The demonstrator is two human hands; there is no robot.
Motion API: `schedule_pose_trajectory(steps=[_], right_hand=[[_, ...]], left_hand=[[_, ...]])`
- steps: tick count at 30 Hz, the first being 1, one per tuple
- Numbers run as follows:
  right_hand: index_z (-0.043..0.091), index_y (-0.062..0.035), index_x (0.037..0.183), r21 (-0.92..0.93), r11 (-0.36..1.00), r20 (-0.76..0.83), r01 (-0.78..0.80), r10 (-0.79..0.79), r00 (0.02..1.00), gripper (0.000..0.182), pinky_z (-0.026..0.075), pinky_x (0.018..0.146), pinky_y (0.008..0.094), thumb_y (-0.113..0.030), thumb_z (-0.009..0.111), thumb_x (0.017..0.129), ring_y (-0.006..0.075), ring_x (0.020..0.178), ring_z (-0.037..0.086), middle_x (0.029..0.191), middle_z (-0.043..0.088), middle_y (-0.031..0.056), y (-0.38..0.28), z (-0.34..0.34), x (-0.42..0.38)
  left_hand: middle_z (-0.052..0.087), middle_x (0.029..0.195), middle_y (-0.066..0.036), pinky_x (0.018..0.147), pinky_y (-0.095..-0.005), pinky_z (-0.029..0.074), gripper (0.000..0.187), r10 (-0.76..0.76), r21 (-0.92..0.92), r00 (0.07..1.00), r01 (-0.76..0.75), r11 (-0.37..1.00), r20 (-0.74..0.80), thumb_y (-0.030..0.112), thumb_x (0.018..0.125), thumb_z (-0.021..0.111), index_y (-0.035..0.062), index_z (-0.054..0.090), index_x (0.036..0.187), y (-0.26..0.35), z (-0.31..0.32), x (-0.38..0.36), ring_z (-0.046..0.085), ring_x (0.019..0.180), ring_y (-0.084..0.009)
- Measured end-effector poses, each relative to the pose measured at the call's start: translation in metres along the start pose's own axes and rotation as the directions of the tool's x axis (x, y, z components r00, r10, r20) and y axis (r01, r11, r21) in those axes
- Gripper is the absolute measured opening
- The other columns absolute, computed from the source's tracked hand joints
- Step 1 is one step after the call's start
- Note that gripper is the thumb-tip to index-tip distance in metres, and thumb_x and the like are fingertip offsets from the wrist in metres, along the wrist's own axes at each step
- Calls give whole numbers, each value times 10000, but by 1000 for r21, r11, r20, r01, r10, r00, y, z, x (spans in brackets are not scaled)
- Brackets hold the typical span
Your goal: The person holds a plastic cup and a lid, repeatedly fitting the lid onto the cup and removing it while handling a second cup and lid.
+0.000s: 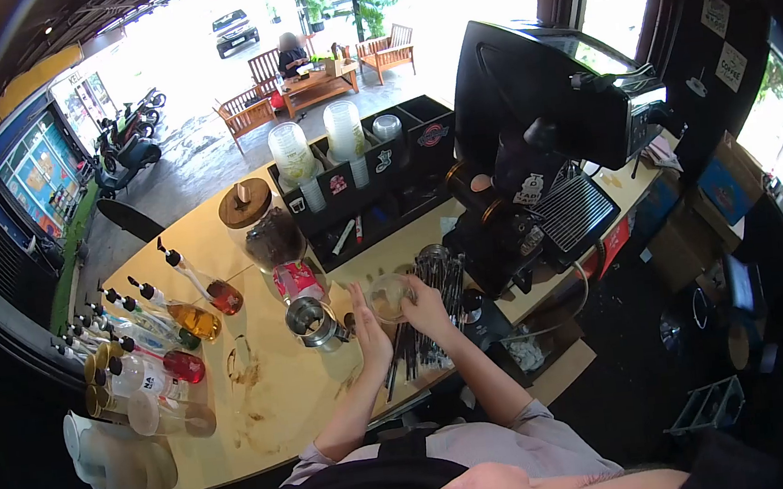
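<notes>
My right hand grips a clear plastic cup by its right side, over the counter. Against the cup's left side is my left hand, its fingers stretched out flat and pointing away from me. Just left of that hand stands a metal pitcher. A pink packet lies behind the pitcher, at the foot of a jar with a wooden lid. Many thin, dark wrapped straws lie spread beneath and beside my right hand.
Syrup and pump bottles line the counter's left side, with a pale plastic jug at the corner. A black organizer holds stacked cups. The espresso machine stands to the right. Brown stains mark the counter. Outside, a person sits at a bench.
</notes>
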State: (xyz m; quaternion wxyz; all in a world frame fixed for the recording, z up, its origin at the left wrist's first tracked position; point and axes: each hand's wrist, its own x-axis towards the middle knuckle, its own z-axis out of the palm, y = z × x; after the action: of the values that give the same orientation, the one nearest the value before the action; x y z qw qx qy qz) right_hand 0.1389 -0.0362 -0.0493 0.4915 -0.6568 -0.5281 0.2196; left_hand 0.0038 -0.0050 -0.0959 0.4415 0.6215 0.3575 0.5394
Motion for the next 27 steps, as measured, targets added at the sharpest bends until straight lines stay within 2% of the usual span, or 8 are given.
schedule_pose_trajectory(steps=[4,8,10,12,15,22,24,27], right_hand=[[591,-8,1264,174,982,-56,68,-59,997,450,543,771,367,-24,515,821,306,864,712,982,693,246,12,2,3],[555,-35,1287,451,890,114,-68,19,993,414,557,754,321,-96,545,878,238,897,711,1113,671,136,23,5,5],[535,-46,1290,507,856,158,-105,28,987,391,565,739,313,-149,572,914,221,879,710,1136,649,101,10,-3,4],[473,-47,1285,693,558,400,-457,230,887,362,595,715,345,-209,585,982,238,927,700,1240,545,104,-2,-15,5],[440,-84,1272,613,554,441,-563,350,826,421,590,687,361,-336,613,983,237,898,698,1204,553,98,11,-11,11],[166,-116,1528,672,520,476,-528,243,845,833,574,718,391,-387,677,928,226,1090,612,1285,537,124,5,-22,10],[89,-118,1569,647,561,509,-516,185,840,933,560,753,420,-372,697,909,247,1154,578,1334,515,136,-5,-32,18],[189,-167,1545,663,586,448,-466,189,874,764,560,720,366,-311,648,952,198,1082,621,1291,573,108,-17,-40,32]], left_hand=[[248,1598,-150,1186,-385,258,598,-229,-464,971,232,855,64,419,1091,194,48,232,1557,0,8,2,314,1445,-283],[287,1576,-135,1167,-403,297,606,-201,-483,973,232,844,116,456,1084,206,62,282,1539,6,8,6,376,1403,-284],[310,1569,-133,1151,-433,317,614,-360,-634,929,328,700,84,493,1072,235,66,372,1493,29,12,6,401,1385,-289],[332,1558,-131,1131,-441,340,616,-346,-609,936,310,730,62,506,1066,255,68,403,1473,16,10,8,418,1371,-283],[374,1536,-123,1070,-432,406,620,-338,-576,940,304,759,51,526,1055,284,70,451,1441,5,9,5,462,1330,-265],[478,1467,-105,898,-339,535,613,-389,-597,918,354,720,75,502,1058,289,34,505,1388,32,14,11,560,1216,-226],[493,1452,-104,976,-374,485,612,-329,-579,942,308,755,72,494,1061,279,32,492,1400,33,17,20,553,1231,-235],[517,1429,-104,1066,-407,426,608,-237,-540,969,238,807,73,473,1068,271,21,470,1422,42,21,38,541,1253,-241]])
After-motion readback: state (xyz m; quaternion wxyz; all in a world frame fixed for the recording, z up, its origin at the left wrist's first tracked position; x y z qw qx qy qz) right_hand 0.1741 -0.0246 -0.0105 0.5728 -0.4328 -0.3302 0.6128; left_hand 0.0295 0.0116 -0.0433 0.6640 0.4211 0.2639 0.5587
